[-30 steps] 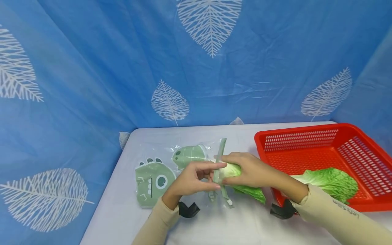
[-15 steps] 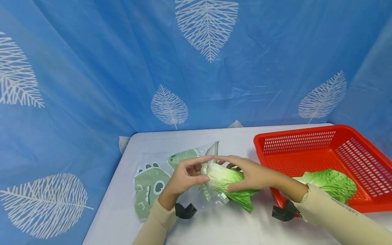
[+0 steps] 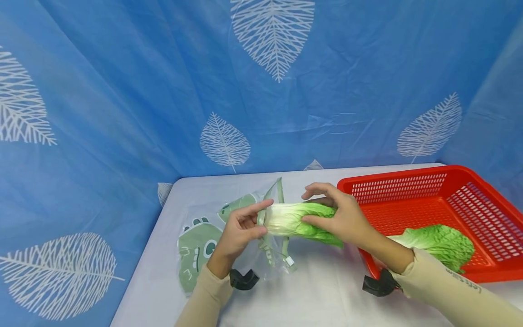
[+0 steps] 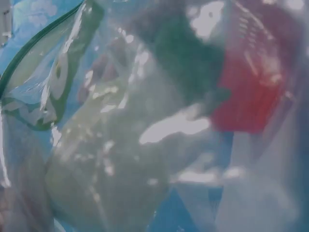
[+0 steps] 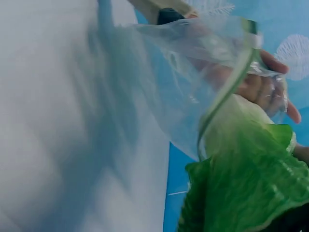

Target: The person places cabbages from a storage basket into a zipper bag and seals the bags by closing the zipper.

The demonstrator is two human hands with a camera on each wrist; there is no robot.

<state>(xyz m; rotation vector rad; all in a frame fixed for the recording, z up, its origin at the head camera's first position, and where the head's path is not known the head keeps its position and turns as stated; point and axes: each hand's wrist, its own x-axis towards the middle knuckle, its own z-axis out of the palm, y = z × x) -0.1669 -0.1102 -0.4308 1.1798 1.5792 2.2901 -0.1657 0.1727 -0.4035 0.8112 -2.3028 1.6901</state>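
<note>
A cabbage leaf (image 3: 298, 220), white at the base and green at the frilly end, lies almost level in front of me in the head view. My right hand (image 3: 341, 213) holds its green end between thumb and fingers. The pale base meets the mouth of a clear zip bag (image 3: 199, 254) printed with green dinosaur shapes. My left hand (image 3: 241, 225) grips the bag's mouth around that base with finger and thumb. In the right wrist view the green zip strip (image 5: 224, 92) crosses beside the leaf. The left wrist view is blurred by plastic.
A red perforated basket (image 3: 402, 206) stands at the right, with another cabbage leaf (image 3: 443, 245) in it. White cloth covers the table (image 3: 310, 290). A blue curtain (image 3: 347, 91) with white leaf prints hangs behind and at the sides.
The leaf has swung from drooping toward me to nearly level. My right hand has shifted right, away from the bag's mouth, onto the green part. My left hand has drifted slightly left.
</note>
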